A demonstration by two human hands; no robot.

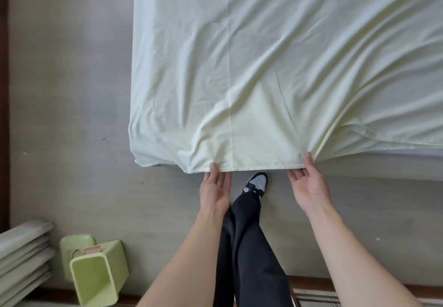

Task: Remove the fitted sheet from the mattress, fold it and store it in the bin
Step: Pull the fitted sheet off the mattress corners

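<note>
Standing at the near edge of the mattress, I have both hands on the hem of the pale yellow fitted sheet. My left hand pinches the hem, thumb on top and fingers straight underneath; my right hand does the same farther along, thumb over the cloth and fingers loosely spread below. The hem runs straight across between them, side to side, and the rest of the sheet stretches away from me over the bed. Creases fan from my right hand toward the far right, which suggests the sheet is caught there. The near left corner hangs loose. The green bin lies tipped on the floor behind and to my left, nearer my left hand, beside a stack of flat panels.
</note>
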